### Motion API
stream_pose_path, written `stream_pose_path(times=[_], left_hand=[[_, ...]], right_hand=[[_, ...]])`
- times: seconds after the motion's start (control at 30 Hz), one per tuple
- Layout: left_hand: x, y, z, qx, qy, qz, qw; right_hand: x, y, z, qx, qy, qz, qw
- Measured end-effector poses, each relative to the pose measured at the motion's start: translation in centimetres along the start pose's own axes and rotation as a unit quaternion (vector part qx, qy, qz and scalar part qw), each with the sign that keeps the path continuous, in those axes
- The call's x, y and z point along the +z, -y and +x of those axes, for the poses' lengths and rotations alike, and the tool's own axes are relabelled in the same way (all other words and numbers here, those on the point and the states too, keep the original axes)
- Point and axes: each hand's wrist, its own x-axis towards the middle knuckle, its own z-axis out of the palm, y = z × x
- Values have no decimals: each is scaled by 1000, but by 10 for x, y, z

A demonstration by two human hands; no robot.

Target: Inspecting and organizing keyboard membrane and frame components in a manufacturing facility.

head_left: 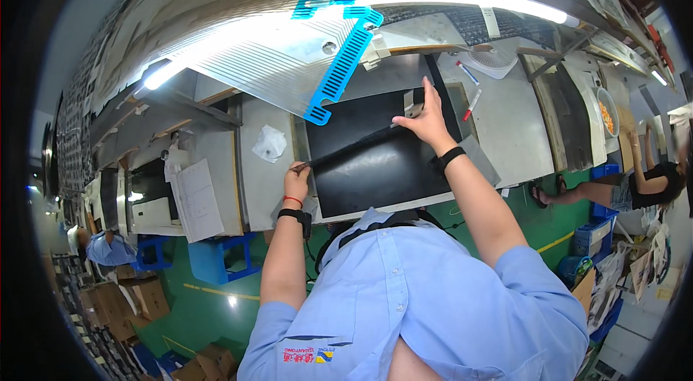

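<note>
A large flat black panel (pixel 382 172) lies on the workbench before me, its glossy surface reflecting light. Across it slants a thin dark strip (pixel 354 146), stretching from one of my hands to the other. My left hand (pixel 296 182) is closed round the strip's near-left end, beside the panel's left edge. Over the panel's far right part is my right hand (pixel 427 121), fingers stretched out and thumb spread toward the strip's other end. A small grey piece (pixel 411 103) shows beside its thumb and fingers; whether the hand touches it I cannot tell.
A clear ribbed sheet with blue slotted edging (pixel 343 67) hangs above the bench. Crumpled white plastic (pixel 269 143) lies left; markers (pixel 472 104) and a white round fan-like object (pixel 491 60) are right. A blue stool (pixel 220 258) stands left. Another person (pixel 650 182) is at far right.
</note>
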Motion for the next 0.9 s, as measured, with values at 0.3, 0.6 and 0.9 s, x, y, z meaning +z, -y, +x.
stream_pose_path(times=[0.3,0.6,0.9], left_hand=[[3,4,1,-9,-15,-16,1000],[17,-30,20,-52,-16,-83,995],[33,-9,25,-158,58,50,984]], right_hand=[[-16,-3,17,85,234,30,968],[-35,-27,-8,163,204,241,935],[-23,-120,-38,253,43,5,966]])
